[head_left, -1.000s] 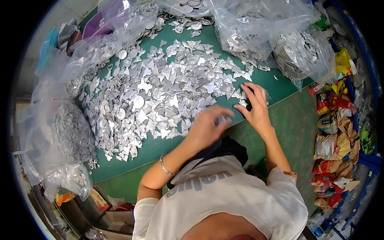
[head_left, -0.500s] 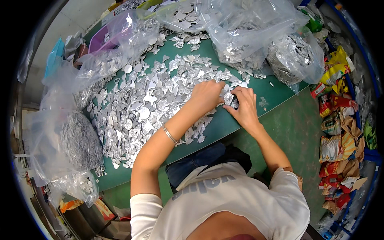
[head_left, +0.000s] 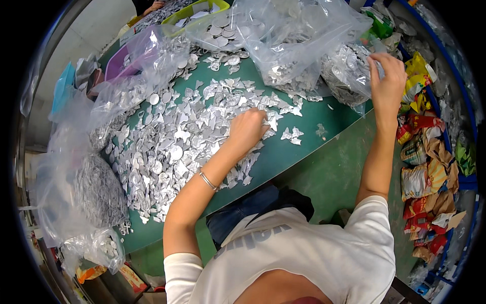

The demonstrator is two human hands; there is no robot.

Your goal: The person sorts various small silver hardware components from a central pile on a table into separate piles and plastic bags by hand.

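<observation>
- Left hand (head_left: 248,128), head view: rests over the right part of the pile, its fingers curled downward; the fingertips are mostly hidden, so whether it grips a piece cannot be told.
- Right hand (head_left: 389,76): raised at the right bag (head_left: 347,76), fingers bent, thumb and forefinger tips near one another; whether anything lies between them, or whether they touch the bag, cannot be told.
- Pile (head_left: 177,134): flat silvery pieces of mixed shapes, some round, spread over the green table (head_left: 316,114) in front of the person.
- Small group (head_left: 292,135): a few similar pieces, set apart to the right of the left hand, near the table's front edge.
- Bangle (head_left: 207,181): on the left forearm.
- Large clear bag (head_left: 304,30): beyond the pile, beside the right bag, with silvery pieces inside.
- Left bag (head_left: 101,190): clear, filled with grey pieces, at the pile's left.
- Purple bin (head_left: 116,63): upper left, partly behind clear plastic.
- Green bin (head_left: 195,11): at the far side.
- Co-worker's hand (head_left: 154,7): at the top edge, near the green bin.
- Packets (head_left: 417,180): coloured, stacked along the right.
</observation>
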